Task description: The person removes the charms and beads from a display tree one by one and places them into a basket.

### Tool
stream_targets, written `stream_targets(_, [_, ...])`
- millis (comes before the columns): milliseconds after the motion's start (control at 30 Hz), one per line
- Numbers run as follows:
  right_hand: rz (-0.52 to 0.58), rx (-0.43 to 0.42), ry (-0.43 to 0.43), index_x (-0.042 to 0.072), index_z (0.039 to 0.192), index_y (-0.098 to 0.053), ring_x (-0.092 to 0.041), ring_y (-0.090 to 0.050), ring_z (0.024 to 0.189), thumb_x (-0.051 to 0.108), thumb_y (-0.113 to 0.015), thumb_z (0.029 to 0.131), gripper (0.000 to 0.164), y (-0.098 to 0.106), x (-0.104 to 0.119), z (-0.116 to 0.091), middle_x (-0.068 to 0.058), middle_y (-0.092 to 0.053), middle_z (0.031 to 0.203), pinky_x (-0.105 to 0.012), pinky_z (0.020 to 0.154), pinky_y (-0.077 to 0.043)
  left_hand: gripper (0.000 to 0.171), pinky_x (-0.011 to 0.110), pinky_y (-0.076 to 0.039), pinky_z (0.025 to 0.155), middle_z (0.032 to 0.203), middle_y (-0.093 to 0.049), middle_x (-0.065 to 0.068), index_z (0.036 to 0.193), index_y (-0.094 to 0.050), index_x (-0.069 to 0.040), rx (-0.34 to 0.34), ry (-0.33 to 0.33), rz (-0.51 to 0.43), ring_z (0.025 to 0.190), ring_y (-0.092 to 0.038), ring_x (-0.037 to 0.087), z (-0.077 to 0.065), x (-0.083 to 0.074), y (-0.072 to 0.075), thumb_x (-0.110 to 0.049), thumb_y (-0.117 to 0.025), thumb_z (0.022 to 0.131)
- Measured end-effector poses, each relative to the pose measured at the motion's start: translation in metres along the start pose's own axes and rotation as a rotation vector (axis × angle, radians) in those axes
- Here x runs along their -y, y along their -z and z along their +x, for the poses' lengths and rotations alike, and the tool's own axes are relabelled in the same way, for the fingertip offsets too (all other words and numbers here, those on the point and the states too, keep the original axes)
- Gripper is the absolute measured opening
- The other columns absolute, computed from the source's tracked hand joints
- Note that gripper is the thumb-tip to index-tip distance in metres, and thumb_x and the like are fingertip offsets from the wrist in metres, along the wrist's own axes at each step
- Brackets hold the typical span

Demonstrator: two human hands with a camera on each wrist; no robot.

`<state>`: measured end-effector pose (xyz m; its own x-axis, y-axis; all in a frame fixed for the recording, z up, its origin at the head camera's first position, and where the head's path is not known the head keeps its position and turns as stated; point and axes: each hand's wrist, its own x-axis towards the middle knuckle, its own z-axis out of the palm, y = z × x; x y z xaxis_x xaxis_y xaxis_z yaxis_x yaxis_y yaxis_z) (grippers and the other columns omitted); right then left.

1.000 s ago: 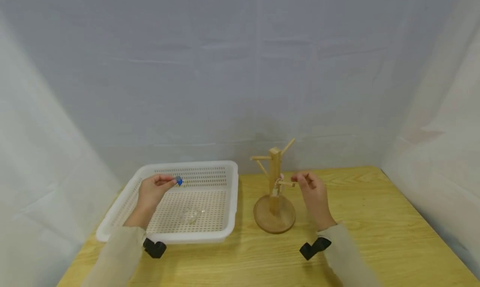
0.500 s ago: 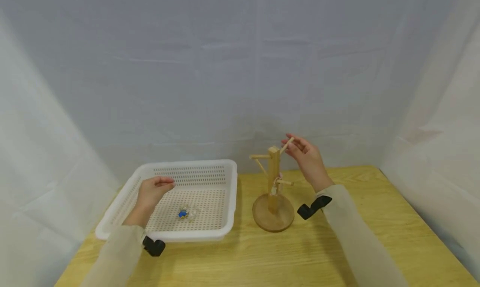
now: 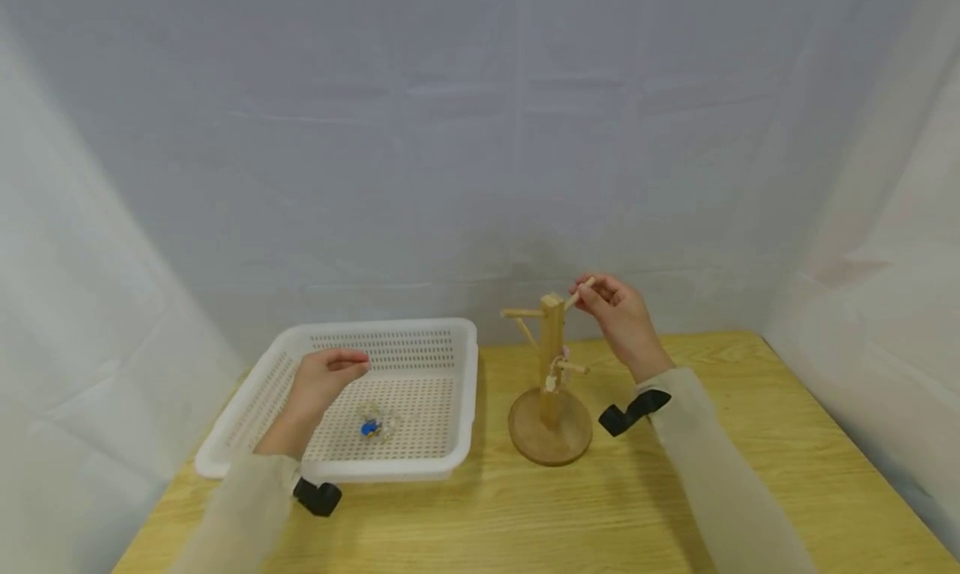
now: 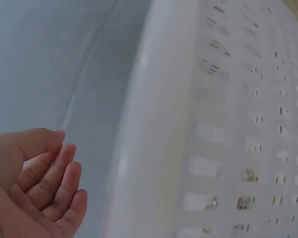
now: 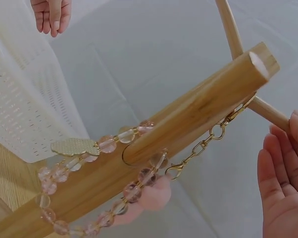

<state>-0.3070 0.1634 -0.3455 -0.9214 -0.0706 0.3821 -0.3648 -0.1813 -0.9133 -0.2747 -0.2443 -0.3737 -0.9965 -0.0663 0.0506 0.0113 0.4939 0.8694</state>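
Note:
My left hand (image 3: 322,382) hovers over the white plastic basket (image 3: 463,407), fingers loosely bent and holding nothing. Below it, a small blue piece (image 3: 370,427) and clear beads (image 3: 392,425) lie on the basket floor. My right hand (image 3: 624,320) pinches the end of an upper peg (image 3: 573,299) on the wooden stand (image 3: 552,349). On the lower peg (image 5: 203,106) hangs a bracelet of pink and clear beads (image 5: 107,144) with a flat, textured pale charm (image 5: 74,147). A gold chain (image 5: 198,148) and a soft pink lump (image 5: 156,193) are beside it; whether the chain touches the upper peg I cannot tell.
The stand's round base (image 3: 551,441) sits on the wooden table (image 3: 750,457), right of the basket. Another peg (image 3: 522,313) juts left from the post top. White sheeting (image 3: 480,141) encloses the back and sides.
The blue piece dropped from my left hand into the basket; that hand then shifted slightly right. My right hand rose from the lower peg to the upper one and now pinches its end.

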Motion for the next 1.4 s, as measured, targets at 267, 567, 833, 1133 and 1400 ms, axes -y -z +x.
stream_targets(267, [-0.054,-0.036,-0.05,0.006,0.096,-0.06,-0.008,-0.062,0.087,0.016,-0.06,0.093,0.011,0.003,0.007,-0.003,0.004,-0.064,0.092,-0.025,0.085,-0.052,0.031,0.045,-0.044,0.094,0.102,-0.069,0.009,0.112,-0.064,0.003,0.059,-0.042,-0.007,0.104,-0.059,0.029,-0.007,-0.017,-0.014,-0.017,-0.066,0.089])
stream_targets(567, [-0.042,-0.072,-0.019,0.009,0.086,-0.062,-0.008,-0.062,0.085,0.011,-0.061,0.092,0.006,0.002,0.009,-0.009,0.004,-0.064,0.089,-0.024,0.082,-0.052,0.026,0.042,-0.047,0.091,0.103,-0.07,0.01,0.108,-0.066,0.002,0.112,-0.11,-0.022,0.096,-0.063,0.021,-0.018,-0.034,-0.028,-0.016,-0.067,0.088])
stream_targets(833, [-0.076,-0.118,0.014,0.003,0.093,-0.06,-0.008,-0.062,0.082,0.013,-0.062,0.091,0.01,-0.002,0.01,-0.016,0.007,-0.065,0.085,-0.022,0.08,-0.052,0.027,0.034,-0.049,0.087,0.103,-0.07,0.011,0.109,-0.065,0.003,0.146,-0.156,-0.076,0.089,-0.063,0.012,-0.026,-0.046,-0.041,-0.014,-0.067,0.088])
stream_targets(1133, [-0.049,-0.146,0.041,0.011,0.086,-0.063,-0.008,-0.062,0.08,0.007,-0.062,0.091,0.007,-0.007,0.012,-0.02,0.007,-0.065,0.084,-0.021,0.078,-0.052,0.026,0.03,-0.051,0.085,0.105,-0.069,0.014,0.109,-0.065,0.002,0.163,-0.212,-0.147,0.092,-0.065,0.017,-0.029,-0.061,-0.059,-0.011,-0.067,0.087])
stream_targets(1400, [-0.065,-0.185,0.052,0.004,0.089,-0.06,-0.011,-0.062,0.08,0.014,-0.067,0.088,0.011,-0.01,0.011,-0.023,0.006,-0.066,0.082,-0.022,0.079,-0.052,0.028,0.029,-0.051,0.085,0.107,-0.068,0.013,0.112,-0.065,0.002,0.175,-0.232,-0.203,0.093,-0.064,0.015,-0.027,-0.073,-0.077,-0.009,-0.068,0.086])
